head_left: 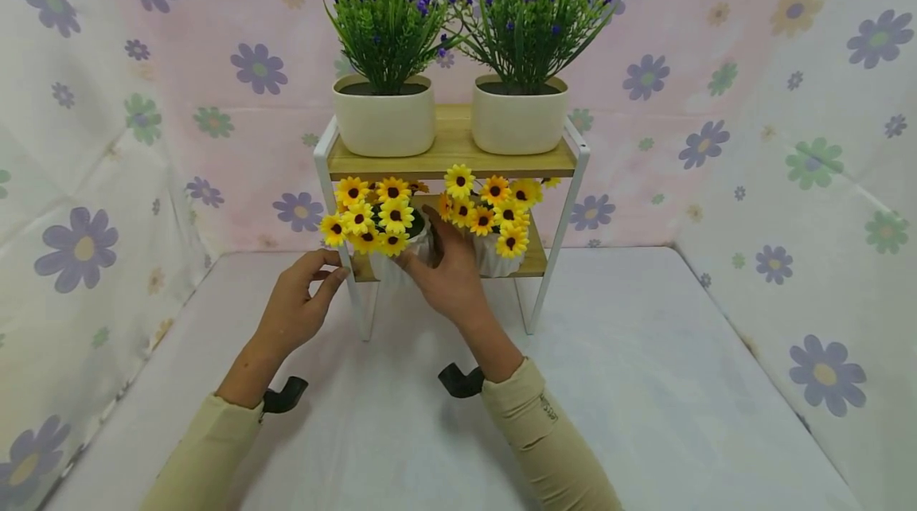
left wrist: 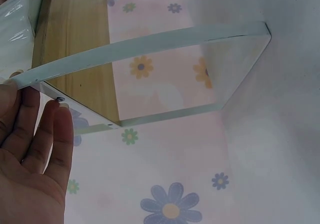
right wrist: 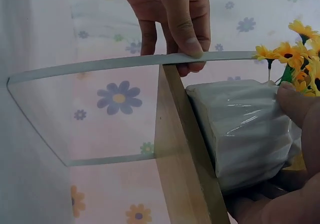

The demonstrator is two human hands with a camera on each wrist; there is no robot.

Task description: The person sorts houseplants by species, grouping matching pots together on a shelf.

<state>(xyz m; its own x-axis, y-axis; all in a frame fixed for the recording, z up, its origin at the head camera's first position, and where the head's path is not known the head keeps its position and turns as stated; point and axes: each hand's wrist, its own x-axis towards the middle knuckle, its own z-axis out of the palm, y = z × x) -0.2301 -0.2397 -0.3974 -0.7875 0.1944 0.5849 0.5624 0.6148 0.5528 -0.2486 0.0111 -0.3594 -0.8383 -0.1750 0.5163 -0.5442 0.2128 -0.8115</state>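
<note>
A small white ridged flowerpot (right wrist: 245, 134) with yellow sunflower-like flowers (head_left: 358, 216) stands at the left of the rack's lower wooden shelf (head_left: 533, 260), its base close along the board. My right hand (head_left: 453, 276) grips this pot from its right side, thumb in front near the rim. With thumb and fingers, my left hand (head_left: 295, 304) pinches the rack's white left front leg (left wrist: 150, 45) at the lower shelf's height. A second white pot (head_left: 496, 260) of yellow flowers is just right of my right hand, partly covered by its blooms.
On the rack's wooden top shelf (head_left: 453, 133) stand two cream planters, a left planter (head_left: 384, 125) and a right planter (head_left: 519, 125), with tall grass and purple flowers. The rack rests on a white-covered table (head_left: 645, 384). Flower-patterned cloth (head_left: 630, 200) hangs behind and at both sides.
</note>
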